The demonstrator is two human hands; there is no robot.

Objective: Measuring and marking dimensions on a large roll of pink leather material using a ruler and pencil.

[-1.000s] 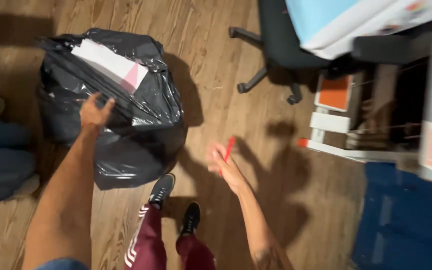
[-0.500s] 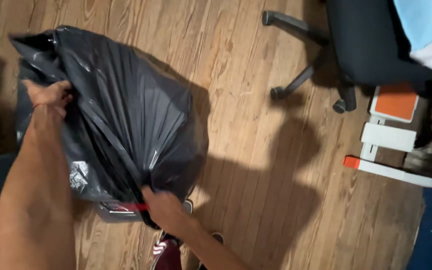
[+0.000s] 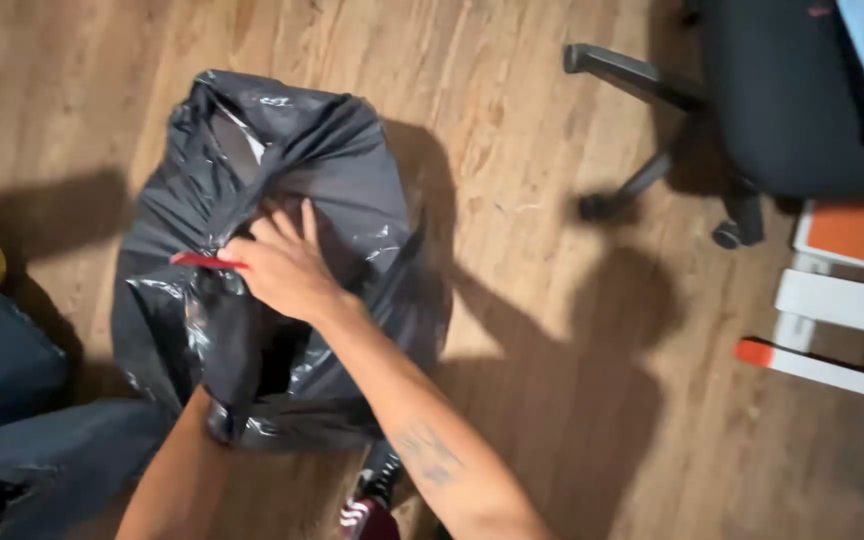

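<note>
Right hand (image 3: 287, 272) outstretched (fingers (image 3: 270, 228) spread)

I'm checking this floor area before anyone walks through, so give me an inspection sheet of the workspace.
Surface: wooden plank floor, strong shadows across it.
Job's things: black trash bag, bulging, standing on the floor; red tie at its gathered plastic.
Clutter: dark blue fabric at left; white and orange flat items at right.
Hands: right hand on the bag by the red tie; left hand hidden behind the bag, only its forearm shows.
Cables: nothing seen.
Surroundings: black office chair on castors, upper right.
</note>
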